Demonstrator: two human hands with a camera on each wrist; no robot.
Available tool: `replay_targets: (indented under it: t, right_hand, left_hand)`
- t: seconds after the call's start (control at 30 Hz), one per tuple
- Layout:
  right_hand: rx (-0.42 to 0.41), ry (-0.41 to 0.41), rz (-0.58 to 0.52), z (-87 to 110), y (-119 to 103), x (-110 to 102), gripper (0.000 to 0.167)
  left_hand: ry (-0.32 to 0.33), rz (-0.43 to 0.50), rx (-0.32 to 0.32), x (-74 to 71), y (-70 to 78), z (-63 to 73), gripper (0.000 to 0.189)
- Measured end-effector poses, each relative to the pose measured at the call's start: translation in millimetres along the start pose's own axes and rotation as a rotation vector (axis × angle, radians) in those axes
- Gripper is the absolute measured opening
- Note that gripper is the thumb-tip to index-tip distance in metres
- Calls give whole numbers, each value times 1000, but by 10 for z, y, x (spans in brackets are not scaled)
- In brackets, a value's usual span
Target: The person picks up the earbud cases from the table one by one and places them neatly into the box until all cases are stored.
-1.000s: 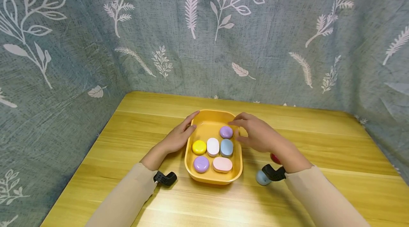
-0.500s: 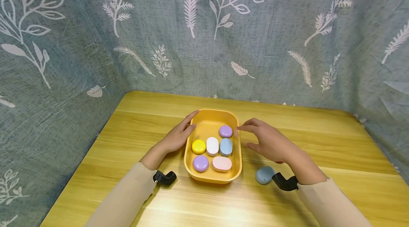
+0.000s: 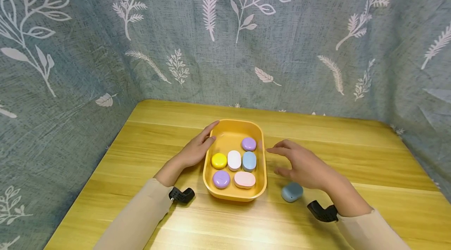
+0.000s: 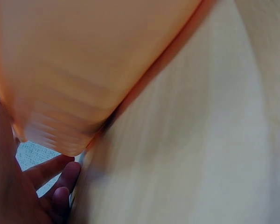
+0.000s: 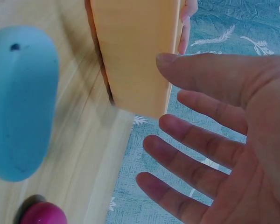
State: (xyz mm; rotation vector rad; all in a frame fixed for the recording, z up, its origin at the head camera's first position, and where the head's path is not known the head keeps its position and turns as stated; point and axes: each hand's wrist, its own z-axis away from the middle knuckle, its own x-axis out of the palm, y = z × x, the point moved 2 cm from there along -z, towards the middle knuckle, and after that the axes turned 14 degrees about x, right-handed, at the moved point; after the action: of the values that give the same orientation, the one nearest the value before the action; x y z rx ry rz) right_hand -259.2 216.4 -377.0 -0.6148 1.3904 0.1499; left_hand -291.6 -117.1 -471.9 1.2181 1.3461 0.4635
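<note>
My left hand (image 3: 193,149) holds the left wall of a yellow plastic box (image 3: 225,126), thumb over the rim. In the left wrist view, several fingers (image 4: 70,175) bend beside the box's lower corner. Inside the box lie two purple rounded pieces (image 3: 221,179), a yellow round one (image 3: 219,161), a white oval one (image 3: 234,160), a blue oval one (image 3: 249,161) and a pink oval one (image 3: 244,180). My right hand (image 3: 305,167) hovers to the right of the box, fingers spread and holding nothing. Below it a smooth blue oval piece (image 3: 292,192) with a small dark hole lies on the table.
A magenta round piece (image 5: 44,214) shows in the right wrist view near the blue oval; the right hand hides it in the head view. The wooden table (image 3: 148,144) ends at a patterned blue-grey curtain (image 3: 225,66) behind and at the sides.
My right hand has withdrawn from above the box's right rim, moving right and toward me. The blue oval on the table is more exposed. Left hand, box and its contents stay put.
</note>
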Motion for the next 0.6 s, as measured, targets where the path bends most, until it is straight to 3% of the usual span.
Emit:
replay_targets:
  t: [0.6]
  right_hand:
    - [42,-161,0,222,96,62,57]
  left_hand:
    - [2,10,0,-10,-19,-14,53]
